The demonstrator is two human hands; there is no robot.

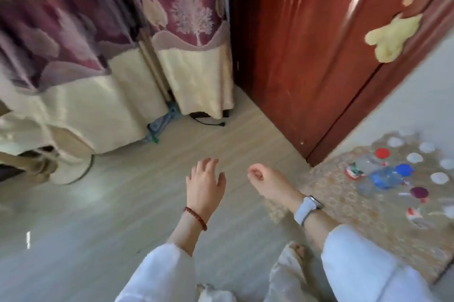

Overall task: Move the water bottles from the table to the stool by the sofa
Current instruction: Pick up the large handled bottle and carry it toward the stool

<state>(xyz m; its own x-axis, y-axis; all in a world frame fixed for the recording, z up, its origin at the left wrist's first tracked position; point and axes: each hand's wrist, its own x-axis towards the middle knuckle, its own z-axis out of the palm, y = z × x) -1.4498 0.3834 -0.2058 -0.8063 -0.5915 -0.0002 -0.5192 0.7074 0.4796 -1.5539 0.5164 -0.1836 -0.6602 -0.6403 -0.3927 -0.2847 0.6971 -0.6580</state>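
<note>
1. While the head view is blurred, the left hand point(205, 183) hangs over the pale wood-grain floor point(103, 215) with fingers spread and holding nothing; a red bead bracelet point(195, 217) circles its wrist.
2. Beside it, the right hand point(266, 185), with a white-strapped watch point(307, 208), has loosely curled fingers and holds nothing.
3. Clear plastic water bottles point(383, 178) with red, blue, purple and white caps stand at the right on the table with a gold patterned cloth point(344, 215), apart from both hands.
4. Behind it stands a reddish-brown wooden door point(307, 55); maroon-and-cream curtains point(172, 43) hang at the left.
</note>
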